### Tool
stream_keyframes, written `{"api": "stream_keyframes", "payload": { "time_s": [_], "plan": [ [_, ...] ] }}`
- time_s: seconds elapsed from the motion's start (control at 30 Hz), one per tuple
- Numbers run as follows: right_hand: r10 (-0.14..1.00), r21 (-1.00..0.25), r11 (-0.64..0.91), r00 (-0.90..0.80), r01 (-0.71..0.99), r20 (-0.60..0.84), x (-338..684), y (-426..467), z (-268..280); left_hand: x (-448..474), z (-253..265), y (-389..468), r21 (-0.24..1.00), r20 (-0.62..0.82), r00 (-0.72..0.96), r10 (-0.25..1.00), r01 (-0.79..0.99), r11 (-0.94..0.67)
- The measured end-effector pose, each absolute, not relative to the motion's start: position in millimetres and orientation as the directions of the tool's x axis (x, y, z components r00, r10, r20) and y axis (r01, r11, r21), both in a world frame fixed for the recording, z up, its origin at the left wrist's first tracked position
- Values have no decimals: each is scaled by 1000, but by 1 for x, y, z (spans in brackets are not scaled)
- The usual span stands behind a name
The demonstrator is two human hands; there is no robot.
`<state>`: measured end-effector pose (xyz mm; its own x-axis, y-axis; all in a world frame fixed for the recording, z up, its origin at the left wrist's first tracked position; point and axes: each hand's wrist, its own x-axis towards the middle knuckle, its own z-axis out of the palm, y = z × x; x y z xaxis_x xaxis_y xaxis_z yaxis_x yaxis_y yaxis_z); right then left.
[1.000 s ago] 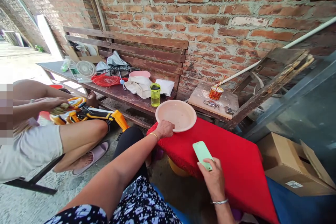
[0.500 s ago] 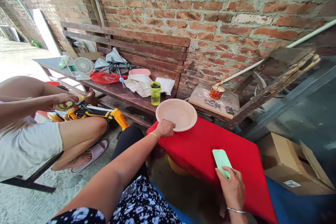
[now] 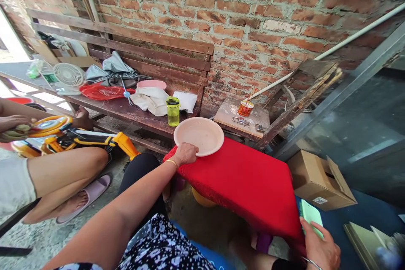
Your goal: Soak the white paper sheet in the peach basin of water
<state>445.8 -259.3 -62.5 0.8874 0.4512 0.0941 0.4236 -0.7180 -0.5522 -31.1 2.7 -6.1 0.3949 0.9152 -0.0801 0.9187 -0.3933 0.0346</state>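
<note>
2 holds: left hand (image 3: 186, 153), fingers clamped on basin (image 3: 207, 133) rim; right hand (image 3: 322, 245), fingers clamped on green slab (image 3: 311, 212). I'd steady the basin, slab clear of surface (image 3: 240, 173).

The right hand (image 3: 322, 247) has carried the mint-green brush (image 3: 311, 217) rightward, from above the red tablecloth (image 3: 237, 173) to just beyond its right edge, near the cardboard box (image 3: 322, 181). The view has swung right, bringing pale flat panels (image 3: 363, 238) into frame at lower right. The co-worker's hand (image 3: 14, 123), formerly overlapping the yellow disc (image 3: 52, 125), now lies left of it.
</note>
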Motion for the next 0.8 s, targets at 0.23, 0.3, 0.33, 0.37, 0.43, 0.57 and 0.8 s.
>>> {"api": "stream_keyframes", "payload": {
  "time_s": [0.23,0.3,0.33,0.37,0.43,0.57,0.8],
  "plan": [
    [422,-557,-725,900,405,105,434,-245,-55,-31,-3,1,23,-69,410,909,912,-409],
    [500,-603,-632,850,488,163,417,-231,-56,-30,-3,0,23,-69,414,908,910,-413],
    [555,-627,-571,812,529,180,404,-222,-57,-30,-3,0,22,-69,415,907,910,-414],
    [618,-650,-500,762,572,195,389,-213,-61,-30,-3,0,21,-69,416,907,909,-415],
    [756,-680,-318,610,661,239,354,-195,-70,-29,-3,1,19,-67,422,904,907,-422],
    [907,-682,29,268,731,326,298,-174,-90,-30,2,-1,11,-39,446,894,895,-445],
    [946,-689,185,61,701,317,277,-176,-86,-19,1,-62,22,290,588,755,784,-620]
  ]
}}
